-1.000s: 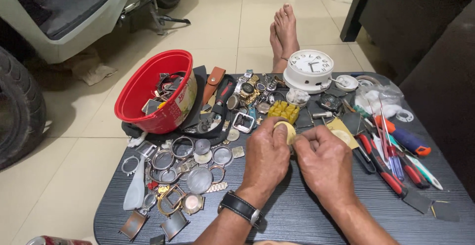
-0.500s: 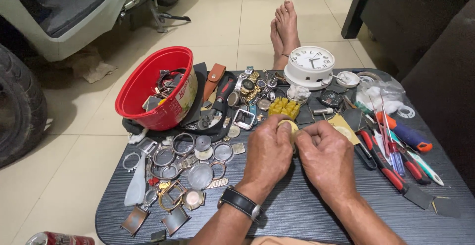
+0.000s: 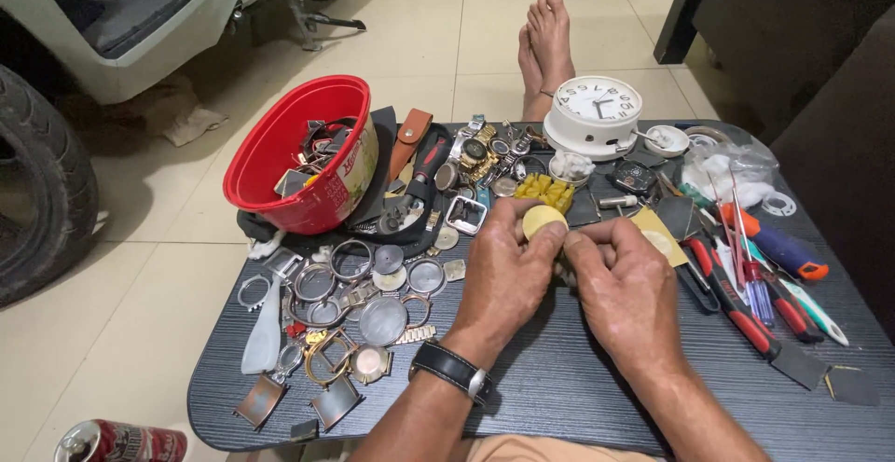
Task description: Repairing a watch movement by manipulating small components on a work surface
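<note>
left hand (image 3: 503, 271) – fingers curled, pinching a round yellow disc (image 3: 543, 220) at mid-surface | right hand (image 3: 626, 289) – fingers bunched, tips just beside the disc, grip on it unclear | dark surface (image 3: 559, 397) | red bowl (image 3: 280, 140) with pale label, far left | white clock (image 3: 597, 112) far | red can (image 3: 121, 443) near left, on floor

Dark wood-grain table top (image 3: 559, 397), matt and finely ridged. Left of the white glossy plastic clock (image 3: 595, 112): shiny red plastic bowl (image 3: 280, 145), brown leather strap (image 3: 410, 136). Nearer than the clock: pale yellow matt disc (image 3: 543, 220), smooth, pinched in left hand (image 3: 503, 275); polished metal watch cases and rings (image 3: 373, 285). Right of the clock: crinkled clear plastic bag (image 3: 746, 168), glossy red-handled screwdrivers (image 3: 736, 303).
</note>
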